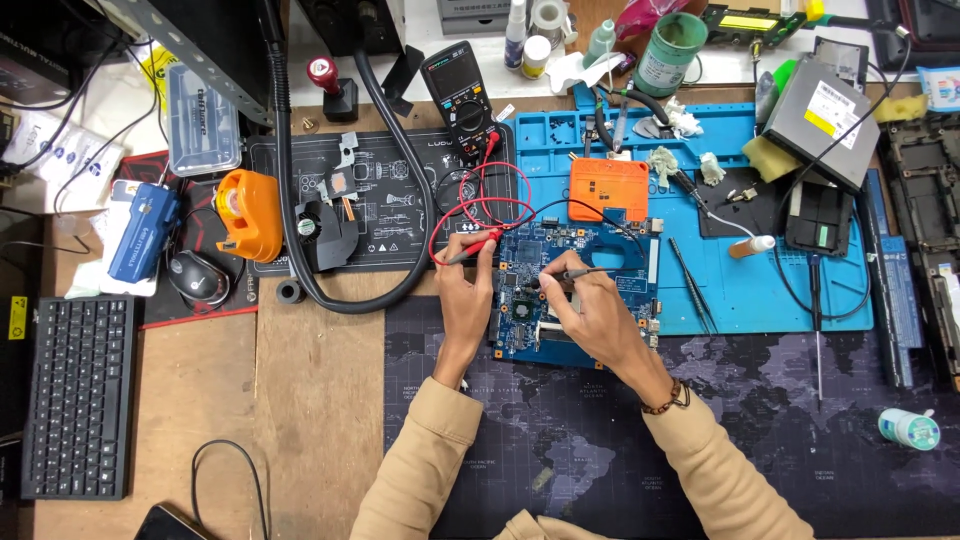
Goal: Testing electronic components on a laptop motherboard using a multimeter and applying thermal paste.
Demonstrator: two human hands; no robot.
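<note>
At centre frame, the left hand (466, 290) pinches a red multimeter probe (470, 246) while the right hand (590, 308) grips a black probe (568, 274), both over a blue laptop motherboard (575, 290); the multimeter (460, 92) lies above, on the bench.

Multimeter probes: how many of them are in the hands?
2. The red probe is in the left hand, at the board's left edge. The black probe is in the right hand, tip on the board.
</note>
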